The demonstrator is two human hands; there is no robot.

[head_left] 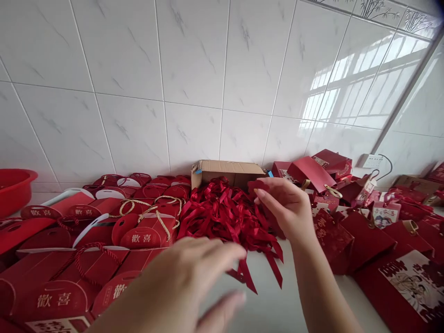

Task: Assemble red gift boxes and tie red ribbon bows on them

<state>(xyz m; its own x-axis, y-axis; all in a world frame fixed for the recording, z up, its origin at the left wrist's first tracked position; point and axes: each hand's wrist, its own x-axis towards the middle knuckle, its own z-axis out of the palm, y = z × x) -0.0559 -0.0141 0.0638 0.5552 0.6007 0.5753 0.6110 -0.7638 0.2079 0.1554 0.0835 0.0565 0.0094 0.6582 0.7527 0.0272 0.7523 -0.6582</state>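
Raised over the ribbon pile, my right hand point(286, 203) pinches a flat dark red piece point(256, 185), its far side partly hidden by the fingers. Whether it is card or cloth I cannot tell. Nearer to me, my left hand point(194, 273) is slightly blurred, with thumb and fingers apart and nothing between them. Just beyond it lies a heap of shiny dark red ribbons point(225, 212), spilling out of an open cardboard box point(229, 165) onto the pale tabletop point(274, 310). A few ribbon ends hang toward me between my two hands.
Rows of red gift boxes point(52, 296) with cord handles fill the left side. A gold cord point(152, 208) lies over some of them. More red gift boxes point(367, 240) crowd the right. A red basin point(14, 189) stands far left, and a power strip point(371, 161) rests by the tiled wall.
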